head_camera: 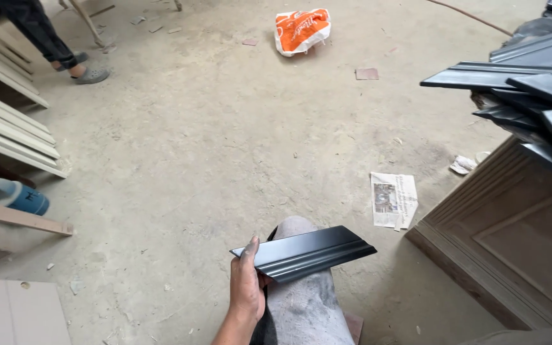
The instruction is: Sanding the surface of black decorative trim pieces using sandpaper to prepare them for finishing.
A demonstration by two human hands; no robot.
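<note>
Far left, pale wooden moulding strips [7,128] lie stacked, with a blue plastic jug [11,195] on the dusty concrete floor [193,160] beneath them, and another person's trouser legs and grey sandals [87,73] stand at the far edge. Near centre, the left hand [247,284] is closed around the near end of a short black-painted moulding piece [305,252], thumb on top, fingers curled underneath, the piece resting across a dust-covered knee [305,300]. The grip sits right at one end, so the free end looks liable to dip and slide off the knee, scuffing the paint. Right hand: out of sight. A sheet of newspaper [393,199] lies beyond, then a brown panelled wooden door [519,249] carrying a stack of black mouldings [531,96].
</note>
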